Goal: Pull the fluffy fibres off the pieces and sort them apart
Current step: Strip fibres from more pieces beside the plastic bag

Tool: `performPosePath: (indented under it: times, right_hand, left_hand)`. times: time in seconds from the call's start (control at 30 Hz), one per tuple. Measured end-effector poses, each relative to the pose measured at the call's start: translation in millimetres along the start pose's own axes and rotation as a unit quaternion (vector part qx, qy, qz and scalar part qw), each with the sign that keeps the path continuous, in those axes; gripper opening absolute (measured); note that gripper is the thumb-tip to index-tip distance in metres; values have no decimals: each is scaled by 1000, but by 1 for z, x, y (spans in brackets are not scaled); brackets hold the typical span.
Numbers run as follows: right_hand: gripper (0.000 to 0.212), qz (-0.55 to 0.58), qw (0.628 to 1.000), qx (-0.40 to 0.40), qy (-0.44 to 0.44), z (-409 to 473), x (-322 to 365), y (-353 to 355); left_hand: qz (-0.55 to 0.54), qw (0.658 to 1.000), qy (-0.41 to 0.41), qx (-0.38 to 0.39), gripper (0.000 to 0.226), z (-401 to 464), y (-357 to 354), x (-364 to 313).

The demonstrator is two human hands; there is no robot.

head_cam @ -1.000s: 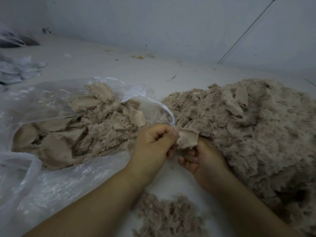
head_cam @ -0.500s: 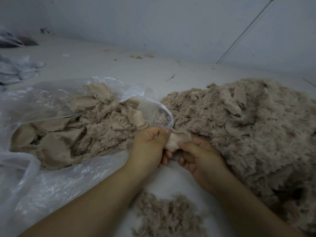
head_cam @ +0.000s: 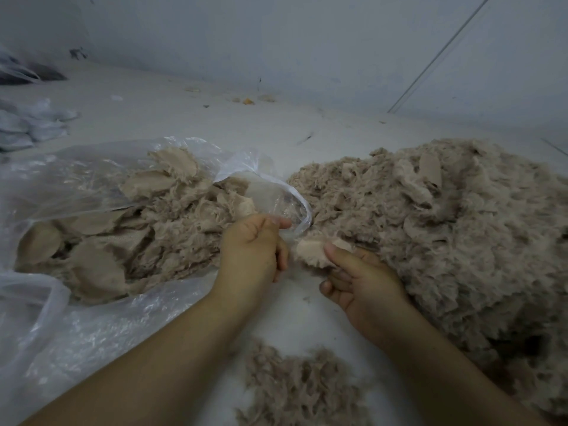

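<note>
My right hand [head_cam: 359, 281] pinches a small beige fabric piece [head_cam: 310, 252] under its thumb, low over the white surface. My left hand [head_cam: 252, 247] is just left of that piece with its fingers curled; I see nothing in it. A big heap of fluffy beige pieces [head_cam: 445, 241] lies to the right, touching my right hand. To the left, a clear plastic bag [head_cam: 92, 333] lies open with many flatter beige pieces [head_cam: 123, 229] inside. A small loose pile of fibres [head_cam: 301, 392] sits between my forearms near the bottom edge.
The work surface [head_cam: 190, 118] is white and runs to a pale wall at the back. Crumpled white material [head_cam: 33, 124] lies at the far left. A thin rod or cable [head_cam: 436, 56] slants down the wall at the upper right. Small scraps dot the back.
My left hand has let go of the piece and drawn slightly left. My right hand has kept the piece and shifted its thumb over it, moving a little lower.
</note>
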State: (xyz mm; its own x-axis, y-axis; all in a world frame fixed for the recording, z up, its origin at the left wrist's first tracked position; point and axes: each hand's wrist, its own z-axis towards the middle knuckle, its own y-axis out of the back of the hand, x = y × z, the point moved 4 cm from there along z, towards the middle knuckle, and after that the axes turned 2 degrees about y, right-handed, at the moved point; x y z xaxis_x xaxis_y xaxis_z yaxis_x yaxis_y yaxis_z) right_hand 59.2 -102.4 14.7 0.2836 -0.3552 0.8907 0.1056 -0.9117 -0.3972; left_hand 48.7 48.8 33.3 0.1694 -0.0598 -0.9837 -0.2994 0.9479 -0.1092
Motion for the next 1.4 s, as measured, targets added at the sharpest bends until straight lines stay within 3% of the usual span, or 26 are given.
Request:
performPosePath:
  times: [0.13,0.23,0.33,0.43,0.53,0.67,0.77,0.83,0.87,0.93,1.0,1.03,1.1,1.17,1.27,1.3,1.4]
  right_hand:
    - [16,-15,1000,8,11,0,-1,1]
    - [25,-14,1000,13,14,0,0,1]
    - [33,0,1000,4,12,0,-1,1]
    - [26,-5,1000,15,17,0,0,0]
    - [26,-20,999,31,27,-1,0,-1]
    - [38,-33,999,25,31,-1,1,-1]
    - [39,-20,999,-5,30,0,0,2]
    - [45,-12,999,-28,31,2,-1,3]
    - [50,-11,999,-33,31,2,-1,3]
    - [55,-17,999,-34,32,2,-1,2]
    - [52,-23,999,-33,31,1,-1,2]
    - [49,-24,999,-32,29,0,-1,2]
    - [42,-23,999,-28,25,0,-1,1]
    - [38,-26,999,-21,24,0,-1,1]
    - [43,-17,999,-24,25,1,0,1]
    - [48,-15,999,-28,23,1,0,2]
    - [63,-19,999,-40,13,0,1,2]
  left_hand:
    - [63,984,-63,156,24,-10,-9,-10]
    - [78,961,-134,228,38,-16,-12,-16]
    - [91,969,-157,170,39,-12,-7,-15]
    - [134,980,-114,95,8,-5,-4,-9]
    - [109,981,-70,143,38,-5,-10,1]
    - [67,980,-145,115,25,-8,-8,-8]
    - [114,972,-181,101,29,-8,-5,-17]
    - [201,944,-260,27,31,-4,6,-26]
    - [258,915,-310,-23,30,-2,14,-31]
    - [408,824,-381,-97,23,7,29,-37]
    - [575,735,-339,-113,14,17,35,-34]
    - [637,709,-285,-103,10,20,34,-30]
    - [690,691,-202,-76,7,19,32,-24]
    - [695,684,-208,-78,11,17,28,-28]
    - [652,687,-309,-92,2,7,12,-41]
    - [619,705,-338,-81,5,3,4,-40]
    - [459,830,-302,95,13,-4,-22,-17]
